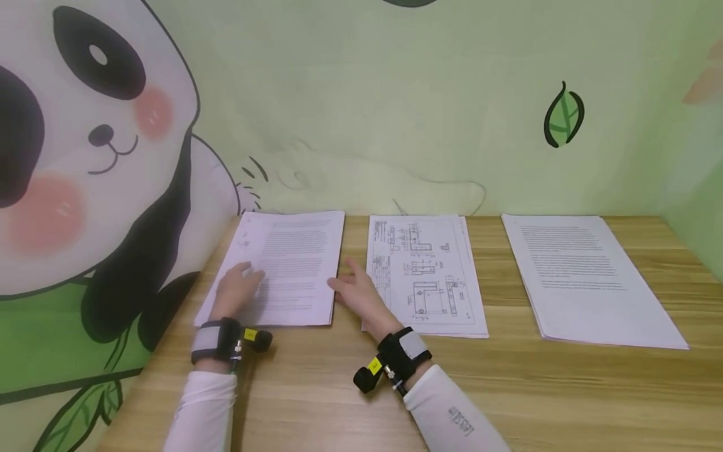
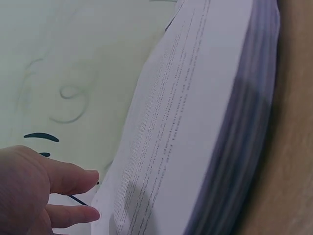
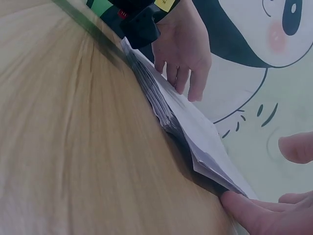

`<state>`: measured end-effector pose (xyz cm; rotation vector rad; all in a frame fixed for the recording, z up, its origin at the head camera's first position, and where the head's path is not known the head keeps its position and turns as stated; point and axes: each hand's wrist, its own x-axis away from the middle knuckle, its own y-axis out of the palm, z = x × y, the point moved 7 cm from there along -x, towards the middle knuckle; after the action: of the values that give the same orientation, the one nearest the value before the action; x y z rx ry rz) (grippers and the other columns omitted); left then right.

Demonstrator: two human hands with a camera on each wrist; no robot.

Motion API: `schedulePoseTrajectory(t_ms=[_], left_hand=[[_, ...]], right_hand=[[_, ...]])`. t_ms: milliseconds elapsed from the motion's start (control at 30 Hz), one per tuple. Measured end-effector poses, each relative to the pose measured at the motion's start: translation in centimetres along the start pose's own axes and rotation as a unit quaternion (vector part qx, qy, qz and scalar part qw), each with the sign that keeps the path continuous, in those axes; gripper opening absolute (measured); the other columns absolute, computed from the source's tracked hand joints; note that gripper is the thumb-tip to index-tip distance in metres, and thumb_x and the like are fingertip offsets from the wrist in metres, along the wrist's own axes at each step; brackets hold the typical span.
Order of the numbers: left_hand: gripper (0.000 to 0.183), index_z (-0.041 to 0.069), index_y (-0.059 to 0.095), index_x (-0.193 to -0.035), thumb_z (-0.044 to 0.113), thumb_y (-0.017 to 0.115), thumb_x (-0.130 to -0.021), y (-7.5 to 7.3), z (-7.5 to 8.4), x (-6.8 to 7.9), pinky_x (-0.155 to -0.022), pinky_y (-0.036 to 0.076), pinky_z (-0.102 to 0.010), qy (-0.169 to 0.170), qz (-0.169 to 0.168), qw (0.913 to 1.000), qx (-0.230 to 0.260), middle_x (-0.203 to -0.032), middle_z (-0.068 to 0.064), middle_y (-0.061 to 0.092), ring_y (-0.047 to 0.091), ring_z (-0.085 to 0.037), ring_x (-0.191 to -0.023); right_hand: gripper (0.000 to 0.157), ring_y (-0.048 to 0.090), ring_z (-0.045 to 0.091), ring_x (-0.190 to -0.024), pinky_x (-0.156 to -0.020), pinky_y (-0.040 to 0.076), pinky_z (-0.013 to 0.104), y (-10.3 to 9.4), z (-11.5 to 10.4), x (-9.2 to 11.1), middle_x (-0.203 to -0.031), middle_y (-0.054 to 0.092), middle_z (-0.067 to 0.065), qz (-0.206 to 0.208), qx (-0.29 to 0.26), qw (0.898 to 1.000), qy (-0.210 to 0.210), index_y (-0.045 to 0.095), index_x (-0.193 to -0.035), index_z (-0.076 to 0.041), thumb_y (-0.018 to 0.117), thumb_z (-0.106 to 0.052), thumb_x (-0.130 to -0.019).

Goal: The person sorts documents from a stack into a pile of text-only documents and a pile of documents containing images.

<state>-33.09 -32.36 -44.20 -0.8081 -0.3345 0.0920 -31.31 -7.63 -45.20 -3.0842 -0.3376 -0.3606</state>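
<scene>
A thick stack of printed text pages (image 1: 294, 270) lies at the left of the table, its layered edge showing in the left wrist view. Over its left side is my left hand (image 1: 234, 290), fingers loosely extended with nothing between them. My right hand (image 1: 364, 298) is at the stack's right edge, fingers spread. In the right wrist view a right fingertip (image 3: 232, 198) is right at the corner of the slightly uneven stack (image 3: 205, 132), while the left hand (image 3: 183, 58) shows at the far side.
To the right lies a stack with a technical drawing (image 1: 426, 276) on top, partly beneath my right forearm in view. Farther right is another text stack (image 1: 593, 282). A panda-painted wall (image 1: 361, 113) rises behind the wooden table (image 1: 316, 402).
</scene>
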Motion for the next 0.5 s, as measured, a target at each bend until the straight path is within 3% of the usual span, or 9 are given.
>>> schedulePoseTrajectory(t_ms=[267,333,500], left_hand=[[0.066,0.0,0.018,-0.147,0.037,0.04,-0.096,0.2,0.1,0.2,-0.111,0.018,-0.062,0.004,-0.022,0.9997,-0.006,-0.153,-0.027,0.018,0.015,-0.046,-0.139],[0.067,0.0,0.019,-0.147,0.036,0.041,-0.095,0.5,0.1,0.0,-0.11,0.02,-0.063,0.008,-0.031,0.9993,-0.021,-0.152,-0.028,0.018,0.017,-0.047,-0.138],[0.066,-0.003,0.026,-0.144,0.034,0.044,-0.092,1.1,0.6,-0.4,-0.107,0.009,-0.069,0.046,-0.038,0.9948,-0.082,-0.149,-0.032,0.02,0.016,-0.05,-0.136]], right_hand=[[0.07,0.055,0.029,-0.117,-0.099,0.048,0.042,0.2,0.2,-0.3,-0.138,0.046,0.022,-0.011,-0.034,0.999,0.014,0.02,-0.149,-0.012,0.057,-0.021,-0.09],[0.069,0.056,0.028,-0.116,-0.098,0.048,0.043,0.3,0.3,-0.4,-0.137,0.047,0.022,-0.012,-0.039,0.999,0.014,0.02,-0.149,-0.012,0.056,-0.021,-0.091],[0.069,0.055,0.027,-0.116,-0.1,0.047,0.043,0.4,0.2,-0.6,-0.136,0.047,0.022,-0.014,-0.044,0.999,0.006,0.02,-0.149,-0.011,0.056,-0.02,-0.091]])
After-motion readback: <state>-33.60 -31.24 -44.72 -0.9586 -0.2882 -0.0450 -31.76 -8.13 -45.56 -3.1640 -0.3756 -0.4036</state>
